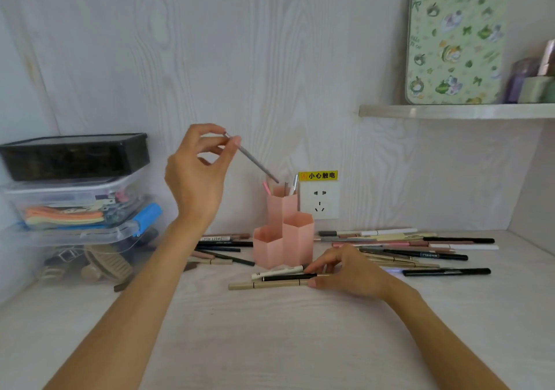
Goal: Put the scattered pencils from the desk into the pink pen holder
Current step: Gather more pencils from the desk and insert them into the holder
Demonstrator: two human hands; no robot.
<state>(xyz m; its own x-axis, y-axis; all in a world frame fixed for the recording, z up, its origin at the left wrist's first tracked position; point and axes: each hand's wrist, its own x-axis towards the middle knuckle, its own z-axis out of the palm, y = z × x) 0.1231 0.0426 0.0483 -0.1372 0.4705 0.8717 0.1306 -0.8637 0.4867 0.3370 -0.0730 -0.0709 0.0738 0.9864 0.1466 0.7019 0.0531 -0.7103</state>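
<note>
Crowding the pink pen holder (283,239) were pencils (420,247) both sides; my left hand (195,176) pinched a grey pencil (255,161) above it, right hand (345,272) gripped three in front.

2 bare forearms enter from the bottom edge, 1 from about 7 o'clock and 1 from about 5 o'clock. no sleeve, cuff, watch, bracelet or glove shows on either arm as far as the frame reaches; both are uncovered from the edge of view up to the wrist. the left hand (196,176) is slim with long fingers, and its short, rounded nails carry no visible polish. the right hand (350,272) is likewise bare, with no ring seen on any finger that shows; its thumbnail is short and plain. the wide lens makes both forearms look broad near the bottom edge.
</note>
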